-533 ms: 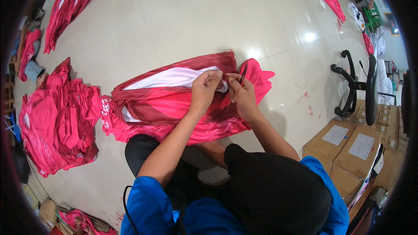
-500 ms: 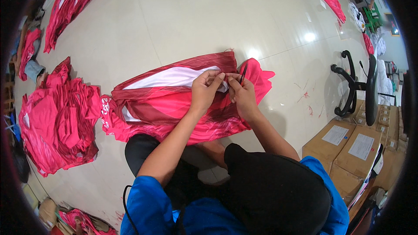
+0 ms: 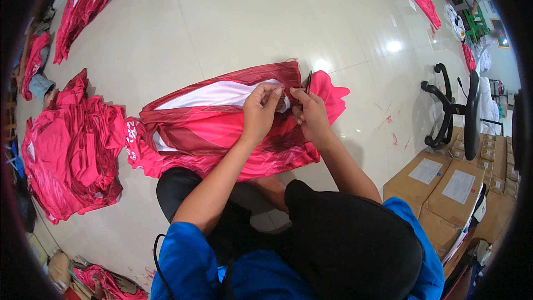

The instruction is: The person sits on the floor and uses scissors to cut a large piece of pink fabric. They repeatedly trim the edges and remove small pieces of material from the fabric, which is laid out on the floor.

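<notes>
A pink and dark red sports shirt (image 3: pixel 216 133) with white panels lies spread on the floor before my folded legs. My left hand (image 3: pixel 260 110) pinches at the cloth near its right end, thumb against fingers. Just to the right, my right hand (image 3: pixel 312 115) is closed, with slim dark thread snips (image 3: pixel 308 81) sticking up out of it, points away from me. Its thumb and forefinger are pressed together close to the same dark red edge. Whatever fine bit lies between the fingertips is too small to make out.
A heap of similar pink shirts (image 3: pixel 75 155) sits at the left, and another pile (image 3: pixel 91 8) at the far left. Cardboard boxes (image 3: pixel 427 175) and a black wheeled chair (image 3: pixel 469 111) stand at the right. Red thread scraps (image 3: pixel 395 139) litter the floor. Other people are at the left edge.
My hands have drawn slightly apart at the fingertips, with a small gap now between them. The right hand has turned a little, and the snips stand more upright.
</notes>
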Action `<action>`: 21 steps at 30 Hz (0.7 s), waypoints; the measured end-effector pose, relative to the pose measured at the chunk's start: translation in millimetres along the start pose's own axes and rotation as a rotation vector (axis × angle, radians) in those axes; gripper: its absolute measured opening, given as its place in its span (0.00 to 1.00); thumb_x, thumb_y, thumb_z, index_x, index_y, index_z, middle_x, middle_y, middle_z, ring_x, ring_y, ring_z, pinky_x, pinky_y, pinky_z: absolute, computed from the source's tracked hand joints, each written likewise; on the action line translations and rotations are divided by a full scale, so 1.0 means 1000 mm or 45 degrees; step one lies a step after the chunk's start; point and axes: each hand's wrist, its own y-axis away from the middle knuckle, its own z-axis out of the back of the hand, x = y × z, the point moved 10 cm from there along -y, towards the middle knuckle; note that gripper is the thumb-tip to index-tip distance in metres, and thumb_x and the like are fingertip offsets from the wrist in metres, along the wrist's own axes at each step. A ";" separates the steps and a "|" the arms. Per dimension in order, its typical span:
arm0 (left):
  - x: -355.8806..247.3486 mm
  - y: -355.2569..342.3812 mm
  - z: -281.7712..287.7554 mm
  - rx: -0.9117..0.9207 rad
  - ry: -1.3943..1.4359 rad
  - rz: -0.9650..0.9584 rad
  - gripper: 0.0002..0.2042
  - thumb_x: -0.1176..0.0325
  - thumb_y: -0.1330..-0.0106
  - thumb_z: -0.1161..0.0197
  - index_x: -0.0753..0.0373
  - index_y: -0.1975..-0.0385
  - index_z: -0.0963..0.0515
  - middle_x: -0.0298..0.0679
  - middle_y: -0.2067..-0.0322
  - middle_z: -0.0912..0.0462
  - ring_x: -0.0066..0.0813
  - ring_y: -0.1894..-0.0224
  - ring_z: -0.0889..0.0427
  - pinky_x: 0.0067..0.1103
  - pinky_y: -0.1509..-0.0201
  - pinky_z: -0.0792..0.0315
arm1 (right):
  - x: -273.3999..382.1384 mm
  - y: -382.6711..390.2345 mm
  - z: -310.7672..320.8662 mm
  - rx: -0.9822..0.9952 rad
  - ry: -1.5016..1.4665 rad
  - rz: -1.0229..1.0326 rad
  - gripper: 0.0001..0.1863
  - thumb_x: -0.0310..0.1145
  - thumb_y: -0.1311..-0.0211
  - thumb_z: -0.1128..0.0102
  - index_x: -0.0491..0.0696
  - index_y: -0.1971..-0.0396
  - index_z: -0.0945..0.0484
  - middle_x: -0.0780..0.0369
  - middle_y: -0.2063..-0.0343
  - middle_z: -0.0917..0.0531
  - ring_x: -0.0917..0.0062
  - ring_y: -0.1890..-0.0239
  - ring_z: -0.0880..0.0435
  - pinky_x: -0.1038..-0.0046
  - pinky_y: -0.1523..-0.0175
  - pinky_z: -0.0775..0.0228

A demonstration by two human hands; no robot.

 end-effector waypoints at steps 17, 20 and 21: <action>0.003 -0.009 -0.003 0.194 0.100 0.089 0.07 0.71 0.17 0.35 0.68 0.51 0.19 0.38 0.58 0.10 0.24 0.57 0.09 0.23 0.51 0.12 | 0.017 -0.010 -0.001 0.082 0.202 -0.029 0.11 0.40 0.23 0.30 0.51 0.65 0.18 0.74 0.81 0.26 0.90 0.86 0.34 0.80 0.79 0.44; 0.003 -0.009 -0.007 0.186 0.162 0.151 0.07 0.69 0.15 0.38 0.67 0.50 0.20 0.38 0.59 0.11 0.27 0.56 0.09 0.26 0.48 0.11 | 0.026 -0.010 0.006 0.029 0.315 0.069 0.12 0.41 0.21 0.32 0.51 0.63 0.18 0.75 0.80 0.26 0.90 0.83 0.33 0.80 0.77 0.42; 0.004 -0.009 -0.006 0.184 0.164 0.158 0.07 0.68 0.15 0.38 0.67 0.49 0.21 0.39 0.59 0.11 0.27 0.56 0.09 0.26 0.47 0.11 | 0.033 -0.007 0.005 -0.029 0.394 0.136 0.12 0.42 0.20 0.33 0.50 0.62 0.18 0.74 0.79 0.26 0.90 0.82 0.33 0.80 0.76 0.41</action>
